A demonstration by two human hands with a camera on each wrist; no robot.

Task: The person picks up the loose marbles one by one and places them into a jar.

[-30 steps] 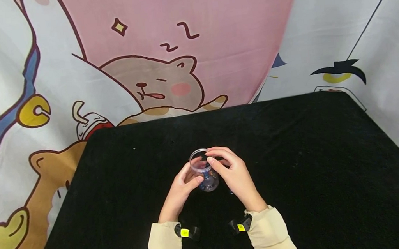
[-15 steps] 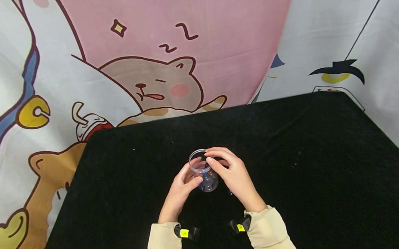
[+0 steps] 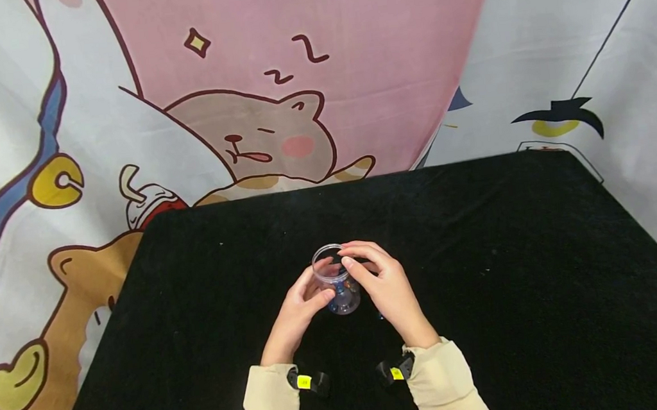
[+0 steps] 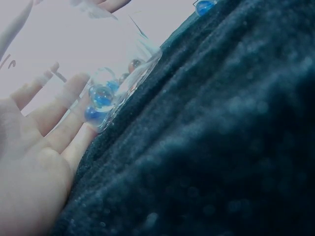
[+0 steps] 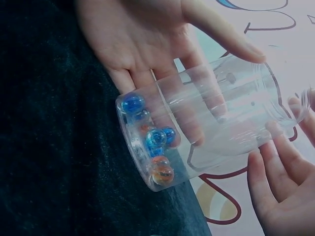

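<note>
Position unchanged over the last second: left hand (image 3: pixel 296 305) curled round clear jar (image 3: pixel 337 280) with marbles (image 5: pixel 153 139) at its bottom, right hand (image 3: pixel 386 285) fingertips pinching the rim, jar standing between both palms on black cloth (image 3: pixel 484 270).

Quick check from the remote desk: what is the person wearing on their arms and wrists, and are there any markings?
Both arms wear cream, long sleeves, the left sleeve and right sleeve ending in loose cuffs at the wrists. Each wrist carries a black strap mount: the left wrist mount and right wrist mount, each with a small yellow square sticker. The left hand and right hand are bare, with no gloves; rings cannot be made out.
</note>
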